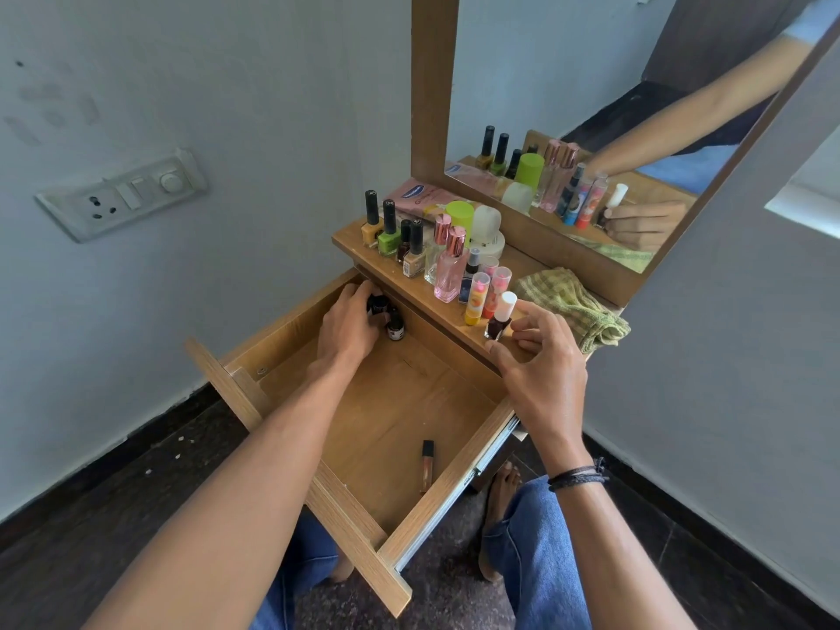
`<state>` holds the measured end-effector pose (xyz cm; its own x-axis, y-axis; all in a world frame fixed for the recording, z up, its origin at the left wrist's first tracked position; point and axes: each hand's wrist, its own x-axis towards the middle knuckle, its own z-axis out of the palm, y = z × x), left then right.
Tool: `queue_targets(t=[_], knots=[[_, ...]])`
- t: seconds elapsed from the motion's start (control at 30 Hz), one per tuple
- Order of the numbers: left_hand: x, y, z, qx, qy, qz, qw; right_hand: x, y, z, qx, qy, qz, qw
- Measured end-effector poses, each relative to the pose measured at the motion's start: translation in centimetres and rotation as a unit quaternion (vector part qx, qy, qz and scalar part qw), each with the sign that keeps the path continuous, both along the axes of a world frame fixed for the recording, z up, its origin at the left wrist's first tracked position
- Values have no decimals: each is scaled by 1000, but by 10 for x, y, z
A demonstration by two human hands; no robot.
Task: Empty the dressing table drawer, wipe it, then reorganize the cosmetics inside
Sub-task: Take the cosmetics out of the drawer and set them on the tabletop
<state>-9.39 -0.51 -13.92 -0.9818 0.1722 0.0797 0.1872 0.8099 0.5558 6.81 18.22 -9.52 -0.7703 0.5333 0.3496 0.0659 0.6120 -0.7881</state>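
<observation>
The wooden drawer stands pulled out under the dressing table top. My left hand reaches into its far corner and grips a small dark bottle; another dark bottle stands beside it. A slim lip gloss tube lies on the drawer floor near the front right. My right hand hovers at the table edge, its fingers spread and relaxed around a dark nail polish with a white cap that stands there. Whether they touch it I cannot tell.
Nail polishes, pink perfume bottles, lip balms and jars crowd the table top. A green checked cloth lies at its right end under the mirror. A switchboard is on the left wall. My knees are below the drawer.
</observation>
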Motion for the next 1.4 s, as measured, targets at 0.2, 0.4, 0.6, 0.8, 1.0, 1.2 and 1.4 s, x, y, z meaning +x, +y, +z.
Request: queue_targets(t=[0.2,0.4,0.6,0.8,1.0,1.2,1.4], knots=[[-5,-3,-1,23,-35,9,999,-1,0,0,1,1,-2,1000],[-5,-5,2,27,-40,14,999,-1,0,0,5,7,-4,1000],[10,-9,19,37,-31,50,998,2,1,2,-12,14,14,1000],[40,-21,50,68,-22,42,997,17,-5,1,0,84,12,996],[77,-19,87,204,-84,-39,974,31,-16,9,86,46,139,985],[112,-4,108,151,-98,-126,976,37,-27,8,58,-3,224,973],[124,4,118,77,-94,-150,981,41,-13,9,-17,-32,218,975]])
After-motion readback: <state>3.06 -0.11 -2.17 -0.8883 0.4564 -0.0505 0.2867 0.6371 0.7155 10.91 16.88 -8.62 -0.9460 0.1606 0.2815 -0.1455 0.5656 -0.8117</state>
